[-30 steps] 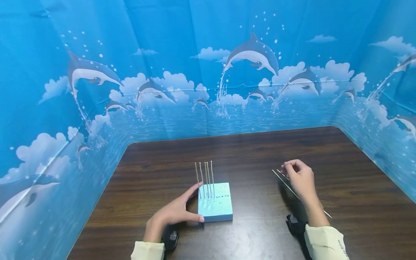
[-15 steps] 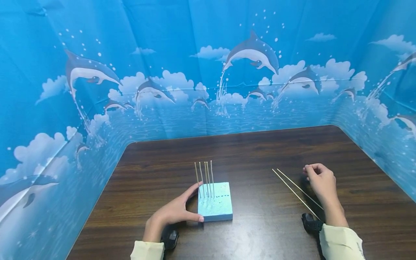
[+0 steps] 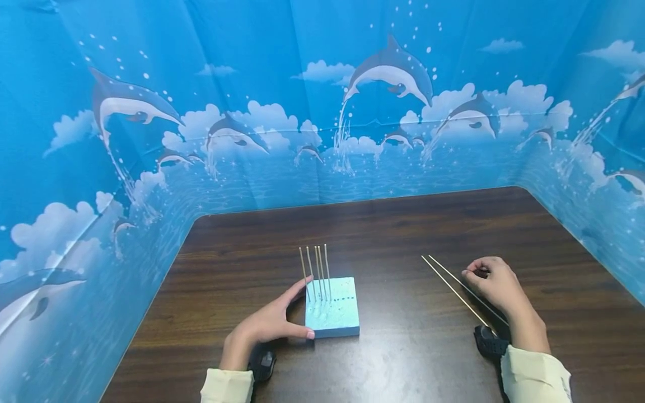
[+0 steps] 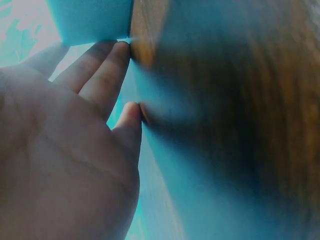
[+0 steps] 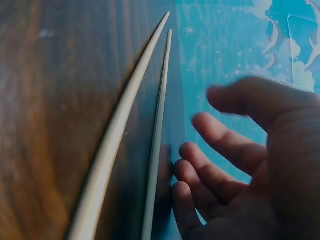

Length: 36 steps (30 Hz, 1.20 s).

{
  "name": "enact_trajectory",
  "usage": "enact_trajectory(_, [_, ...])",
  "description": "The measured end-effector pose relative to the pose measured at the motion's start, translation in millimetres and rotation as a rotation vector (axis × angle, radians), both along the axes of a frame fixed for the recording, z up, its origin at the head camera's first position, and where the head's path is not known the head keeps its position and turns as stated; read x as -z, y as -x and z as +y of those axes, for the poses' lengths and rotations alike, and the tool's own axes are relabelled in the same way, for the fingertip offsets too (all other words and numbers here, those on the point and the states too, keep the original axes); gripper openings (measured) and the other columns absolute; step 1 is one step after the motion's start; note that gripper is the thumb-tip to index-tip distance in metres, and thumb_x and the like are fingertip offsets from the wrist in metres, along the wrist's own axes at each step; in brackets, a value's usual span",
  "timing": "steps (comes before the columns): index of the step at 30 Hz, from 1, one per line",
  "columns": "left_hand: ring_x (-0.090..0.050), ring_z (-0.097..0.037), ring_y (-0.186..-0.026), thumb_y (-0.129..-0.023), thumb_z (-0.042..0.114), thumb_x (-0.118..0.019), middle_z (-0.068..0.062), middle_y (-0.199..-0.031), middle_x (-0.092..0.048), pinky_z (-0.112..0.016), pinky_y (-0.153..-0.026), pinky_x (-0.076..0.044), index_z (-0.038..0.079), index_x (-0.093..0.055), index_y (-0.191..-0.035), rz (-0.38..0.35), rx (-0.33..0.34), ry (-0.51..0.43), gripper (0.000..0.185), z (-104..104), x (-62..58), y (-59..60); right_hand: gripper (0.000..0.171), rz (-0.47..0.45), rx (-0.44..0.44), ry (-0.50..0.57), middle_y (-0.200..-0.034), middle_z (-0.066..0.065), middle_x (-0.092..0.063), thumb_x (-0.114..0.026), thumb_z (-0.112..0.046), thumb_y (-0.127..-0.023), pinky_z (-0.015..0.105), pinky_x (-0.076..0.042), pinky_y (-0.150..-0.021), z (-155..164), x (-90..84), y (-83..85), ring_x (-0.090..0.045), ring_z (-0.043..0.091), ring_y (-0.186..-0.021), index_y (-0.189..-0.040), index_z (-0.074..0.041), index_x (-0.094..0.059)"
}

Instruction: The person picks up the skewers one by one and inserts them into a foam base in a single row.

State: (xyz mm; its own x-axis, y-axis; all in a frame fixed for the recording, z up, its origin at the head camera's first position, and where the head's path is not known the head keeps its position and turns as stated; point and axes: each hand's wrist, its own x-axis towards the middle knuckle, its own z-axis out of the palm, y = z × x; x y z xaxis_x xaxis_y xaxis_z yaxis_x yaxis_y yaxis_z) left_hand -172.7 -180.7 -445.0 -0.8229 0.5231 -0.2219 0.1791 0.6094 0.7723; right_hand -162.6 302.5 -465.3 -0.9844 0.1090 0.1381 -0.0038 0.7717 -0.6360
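My left hand (image 3: 267, 322) grips a light blue foam block (image 3: 335, 319) at its left side in the head view, thumb at the front corner and forefinger at the back corner. In the left wrist view the fingers (image 4: 102, 75) touch the block (image 4: 95, 20). Several thin wooden sticks (image 3: 318, 274) stand upright in its top, left of a row of small holes. My right hand (image 3: 499, 282) hovers with loosely curled fingers and nothing in it, just right of two sticks (image 3: 450, 285) lying on the table. Both sticks (image 5: 122, 120) lie apart from the hand in the right wrist view.
The dark wooden table (image 3: 393, 235) has a blue dolphin-print curtain (image 3: 322, 101) around its back and sides. Black straps with small devices are on both wrists, the right one (image 3: 490, 342) overlapping the near ends of the lying sticks.
My right hand has moved right, off the lying sticks, uncovering them, then slightly back left. My left hand keeps its place at the block. The head view has tilted down a little.
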Motion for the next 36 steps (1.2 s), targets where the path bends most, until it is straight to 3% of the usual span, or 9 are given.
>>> enact_trajectory(3, [-0.018,-0.030,-0.151,-0.074,0.049,-0.084,-0.001,-0.165,-0.018,-0.064,-0.114,-0.022,0.040,-0.018,-0.157,0.003,-0.002,0.013,0.107,0.6,0.2,0.7,0.020,-0.018,-0.064,-0.009,-0.116,0.032,-0.056,-0.072,-0.020,-0.088,0.064,-0.030,-0.092,-0.2,0.8,0.8,-0.042,0.048,-0.113,-0.086,-0.001,-0.066])
enact_trajectory(6, [-0.017,-0.032,-0.151,-0.074,0.049,-0.084,-0.002,-0.165,-0.018,-0.065,-0.113,-0.022,0.040,-0.018,-0.157,-0.003,-0.003,0.016,0.106,1.3,-0.2,0.9,0.024,-0.054,-0.070,-0.003,-0.127,0.036,-0.047,-0.077,-0.023,-0.084,0.067,-0.022,-0.094,-0.9,1.5,0.2,-0.031,0.054,-0.120,-0.084,-0.003,-0.064])
enact_trajectory(10, [-0.017,-0.030,-0.151,-0.073,0.049,-0.084,0.001,-0.165,-0.017,-0.064,-0.114,-0.022,0.043,-0.018,-0.156,-0.003,-0.009,0.016,0.106,1.8,-1.0,1.0,0.023,-0.079,-0.054,0.022,-0.132,0.034,-0.040,-0.078,-0.021,-0.083,0.068,-0.022,-0.093,-2.1,0.3,-0.9,-0.025,0.059,-0.122,-0.080,-0.003,-0.064])
enact_trajectory(24, [-0.016,-0.032,-0.151,-0.075,0.047,-0.084,-0.001,-0.166,-0.017,-0.065,-0.114,-0.021,0.039,-0.019,-0.157,0.003,-0.005,0.007,0.106,1.8,-0.5,-1.3,0.020,-0.131,-0.061,0.062,-0.133,0.029,-0.040,-0.074,-0.019,-0.087,0.066,-0.021,-0.096,-3.3,-1.2,-4.3,-0.022,0.054,-0.123,-0.075,-0.003,-0.070])
enact_trajectory(27, [-0.016,-0.031,-0.151,-0.074,0.047,-0.085,-0.001,-0.166,-0.017,-0.065,-0.114,-0.021,0.039,-0.019,-0.157,0.003,-0.008,0.011,0.107,1.9,0.7,-1.7,0.022,-0.121,-0.072,0.051,-0.130,0.030,-0.048,-0.071,-0.021,-0.090,0.066,-0.023,-0.097,-2.9,-5.3,-6.6,-0.029,0.054,-0.123,-0.075,-0.005,-0.069])
enact_trajectory(31, [-0.016,-0.031,-0.151,-0.073,0.048,-0.085,-0.001,-0.166,-0.017,-0.064,-0.115,-0.020,0.039,-0.019,-0.158,0.001,-0.007,0.011,0.108,1.7,1.8,-1.5,0.018,-0.071,-0.083,0.039,-0.112,0.021,-0.068,-0.064,-0.017,-0.095,0.049,-0.043,-0.083,-8.7,-22.0,-9.7,-0.054,0.036,-0.096,-0.084,-0.005,-0.071])
enact_trajectory(34, [-0.016,-0.030,-0.151,-0.073,0.048,-0.085,-0.001,-0.166,-0.017,-0.064,-0.115,-0.019,0.039,-0.019,-0.158,0.000,-0.012,0.005,0.108,1.4,1.1,-0.9,0.019,-0.023,-0.087,0.063,-0.097,0.014,-0.073,-0.061,-0.019,-0.098,0.031,-0.043,-0.062,-21.5,-43.0,-9.8,-0.053,0.018,-0.073,-0.093,-0.003,-0.069])
enact_trajectory(36, [-0.016,-0.031,-0.151,-0.073,0.048,-0.085,-0.001,-0.166,-0.017,-0.063,-0.116,-0.019,0.039,-0.019,-0.157,0.000,-0.014,0.003,0.107,1.4,0.3,-0.5,0.021,0.018,-0.095,0.084,-0.088,0.011,-0.071,-0.061,-0.022,-0.099,0.027,-0.041,-0.057,-34.5,-58.3,-8.6,-0.050,0.014,-0.067,-0.095,-0.002,-0.067])
